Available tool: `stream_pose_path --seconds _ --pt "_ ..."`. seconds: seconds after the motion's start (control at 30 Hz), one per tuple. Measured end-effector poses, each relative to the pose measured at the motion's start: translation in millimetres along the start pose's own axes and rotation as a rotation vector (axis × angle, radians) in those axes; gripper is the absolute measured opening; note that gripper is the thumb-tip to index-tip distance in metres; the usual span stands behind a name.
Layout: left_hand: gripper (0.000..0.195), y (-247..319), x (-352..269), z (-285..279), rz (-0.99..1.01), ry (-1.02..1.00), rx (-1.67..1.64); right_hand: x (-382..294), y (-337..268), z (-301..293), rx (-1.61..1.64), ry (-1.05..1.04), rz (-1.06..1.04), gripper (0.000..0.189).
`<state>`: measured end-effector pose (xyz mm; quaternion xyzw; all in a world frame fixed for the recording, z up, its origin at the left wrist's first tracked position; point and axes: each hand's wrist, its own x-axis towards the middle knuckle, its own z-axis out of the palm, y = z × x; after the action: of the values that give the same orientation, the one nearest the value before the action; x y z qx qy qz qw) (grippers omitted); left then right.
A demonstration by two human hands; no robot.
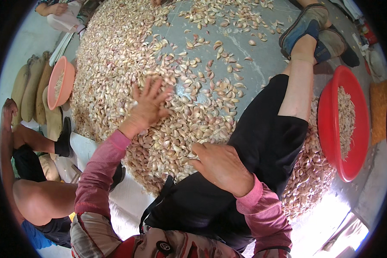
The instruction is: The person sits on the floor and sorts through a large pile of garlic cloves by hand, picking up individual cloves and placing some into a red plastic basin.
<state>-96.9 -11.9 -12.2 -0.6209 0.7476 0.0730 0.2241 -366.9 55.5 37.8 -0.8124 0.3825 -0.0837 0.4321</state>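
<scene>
A broad spread of unpeeled garlic cloves covers the grey floor before me. My left hand lies palm down on the cloves, its fingers spread and slightly blurred; I see nothing held in it. Close to my lap, my right hand is at the near edge of the cloves. Its thumb and forefinger are apart, while the other fingers are hidden beneath the hand, so whether it holds anything is unclear. Loose single cloves are scattered over the floor farther out.
On my right stands a red plastic basin with dry scraps inside, beside more cloves. A pink basin and filled sacks are at left. One person's bent leg is close at left; another person's hand shows top left.
</scene>
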Motion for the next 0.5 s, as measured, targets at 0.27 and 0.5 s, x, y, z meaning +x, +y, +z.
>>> stream_pose_path --seconds 0.27,0.5 --pt "0.018 -38 60 -5 0.229 0.804 -0.415 3 -3 3 -0.018 0.017 -0.027 0.025" --pt "0.024 -13 124 -3 0.375 0.625 -0.367 4 -2 -1 -0.078 0.048 -0.002 0.024"
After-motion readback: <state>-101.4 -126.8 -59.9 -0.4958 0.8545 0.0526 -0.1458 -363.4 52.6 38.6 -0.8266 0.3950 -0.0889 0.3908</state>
